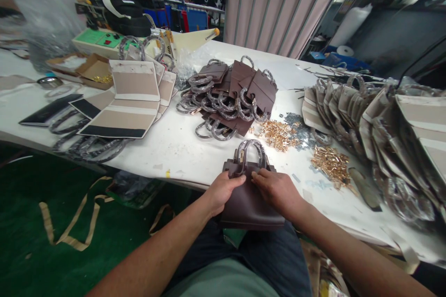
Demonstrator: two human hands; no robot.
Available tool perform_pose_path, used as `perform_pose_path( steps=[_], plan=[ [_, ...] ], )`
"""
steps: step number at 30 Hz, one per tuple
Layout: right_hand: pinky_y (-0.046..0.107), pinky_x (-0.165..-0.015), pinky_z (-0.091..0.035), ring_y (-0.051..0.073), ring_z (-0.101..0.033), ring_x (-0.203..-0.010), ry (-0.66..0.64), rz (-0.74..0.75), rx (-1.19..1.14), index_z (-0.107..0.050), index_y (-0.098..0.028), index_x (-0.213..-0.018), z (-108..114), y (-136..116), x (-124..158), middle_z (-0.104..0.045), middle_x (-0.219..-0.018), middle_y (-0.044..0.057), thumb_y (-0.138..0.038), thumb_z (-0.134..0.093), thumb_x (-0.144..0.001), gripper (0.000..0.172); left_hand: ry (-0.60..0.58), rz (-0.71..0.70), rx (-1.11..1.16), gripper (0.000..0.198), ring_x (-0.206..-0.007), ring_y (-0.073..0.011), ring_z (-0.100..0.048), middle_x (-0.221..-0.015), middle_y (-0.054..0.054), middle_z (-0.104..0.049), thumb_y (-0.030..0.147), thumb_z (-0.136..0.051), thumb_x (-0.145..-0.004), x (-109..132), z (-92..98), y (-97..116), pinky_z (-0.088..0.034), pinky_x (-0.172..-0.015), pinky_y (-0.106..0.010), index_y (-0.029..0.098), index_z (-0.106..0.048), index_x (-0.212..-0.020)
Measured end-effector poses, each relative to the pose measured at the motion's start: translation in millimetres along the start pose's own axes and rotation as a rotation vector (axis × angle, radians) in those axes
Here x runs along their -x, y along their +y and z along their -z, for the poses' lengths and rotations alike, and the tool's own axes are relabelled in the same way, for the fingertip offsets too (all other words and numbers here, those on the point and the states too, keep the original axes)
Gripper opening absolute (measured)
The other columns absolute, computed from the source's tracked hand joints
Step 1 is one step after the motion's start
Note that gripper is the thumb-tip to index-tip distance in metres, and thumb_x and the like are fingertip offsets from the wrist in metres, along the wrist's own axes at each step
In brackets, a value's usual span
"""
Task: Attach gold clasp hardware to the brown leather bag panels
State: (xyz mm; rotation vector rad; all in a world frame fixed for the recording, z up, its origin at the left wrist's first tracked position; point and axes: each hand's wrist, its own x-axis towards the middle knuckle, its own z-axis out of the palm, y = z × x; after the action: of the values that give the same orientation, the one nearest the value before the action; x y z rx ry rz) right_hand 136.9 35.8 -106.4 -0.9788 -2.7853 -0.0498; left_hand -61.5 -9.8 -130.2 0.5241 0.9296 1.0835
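A dark brown leather handbag stands at the table's front edge, close to my body. Its twin handles are wrapped in clear plastic and point up and away from me. My left hand grips the bag's upper left side, thumb lying on the front panel. On the upper right of the front, my right hand has its fingers curled against the leather below the handle base. Whatever may be under those right fingertips is hidden. Just beyond the bag lies a heap of small gold metal fittings.
Brown bag panels with wrapped handles are piled mid-table. Beige-lined panels are stacked at left and right. Another heap of gold fittings lies at right. A green-topped machine and cardboard box stand at back left.
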Motion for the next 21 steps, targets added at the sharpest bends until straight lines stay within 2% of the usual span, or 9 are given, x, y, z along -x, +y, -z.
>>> perform_pose_path(
  steps=[3,6,9,15,19,21],
  plan=[
    [0.028,-0.058,-0.038,0.018,-0.066,-0.069,0.048,-0.172,-0.032,-0.075,-0.021,-0.107,-1.6,-8.0,-2.6,-0.071,-0.085,0.005,-0.023,-0.056,-0.101,0.019,-0.030,-0.015,-0.003,0.039,-0.086,-0.0254,-0.074,-0.096,-0.011,-0.080,0.034,-0.083,-0.077,-0.3,2.9,-0.6,-0.054,-0.091,-0.039,0.013,-0.074,-0.108],
    [0.026,-0.069,-0.044,0.017,-0.069,-0.081,0.191,-0.302,-0.224,-0.074,-0.025,-0.106,-4.2,-13.4,-0.9,-0.073,-0.092,0.002,-0.027,-0.062,-0.101,0.014,-0.027,-0.008,0.018,0.042,-0.091,-0.0276,-0.075,-0.100,-0.012,-0.080,0.037,-0.082,-0.080,2.0,1.5,1.5,-0.055,-0.092,-0.040,0.012,-0.073,-0.113],
    [0.026,-0.075,-0.044,0.017,-0.067,-0.084,0.288,-0.301,-0.302,-0.074,-0.027,-0.101,-7.3,-15.8,-0.3,-0.073,-0.093,0.001,-0.029,-0.063,-0.101,0.012,0.008,-0.009,0.024,0.045,-0.094,-0.0291,-0.075,-0.102,-0.012,-0.080,0.038,-0.082,-0.080,3.8,-1.1,3.9,-0.056,-0.091,-0.041,0.013,-0.072,-0.116],
    [0.030,-0.072,-0.039,0.017,-0.064,-0.080,0.270,-0.262,-0.170,-0.071,-0.025,-0.091,-9.1,-16.6,-8.7,-0.070,-0.083,0.000,-0.025,-0.062,-0.099,0.012,0.134,-0.067,-0.041,0.057,-0.095,-0.0298,-0.076,-0.103,-0.008,-0.080,0.039,-0.090,-0.070,1.4,-0.9,3.7,-0.060,-0.085,-0.039,0.015,-0.071,-0.118],
    [0.030,-0.076,-0.042,0.018,-0.066,-0.083,0.307,-0.309,-0.230,-0.071,-0.026,-0.095,-10.3,-19.7,-11.6,-0.072,-0.086,0.000,-0.027,-0.066,-0.097,0.005,0.174,-0.063,-0.127,0.061,-0.098,-0.0302,-0.076,-0.105,-0.006,-0.080,0.041,-0.090,-0.069,-0.6,-4.1,5.9,-0.062,-0.085,-0.040,0.017,-0.069,-0.121],
    [0.031,-0.079,-0.045,0.019,-0.067,-0.085,0.352,-0.302,-0.278,-0.071,-0.026,-0.105,-8.5,-17.6,-5.7,-0.073,-0.089,0.000,-0.030,-0.066,-0.097,0.010,0.206,-0.079,-0.190,0.061,-0.103,-0.0314,-0.075,-0.105,-0.006,-0.080,0.042,-0.091,-0.067,-0.9,-8.3,9.2,-0.062,-0.088,-0.041,0.017,-0.070,-0.120]
  ],
)
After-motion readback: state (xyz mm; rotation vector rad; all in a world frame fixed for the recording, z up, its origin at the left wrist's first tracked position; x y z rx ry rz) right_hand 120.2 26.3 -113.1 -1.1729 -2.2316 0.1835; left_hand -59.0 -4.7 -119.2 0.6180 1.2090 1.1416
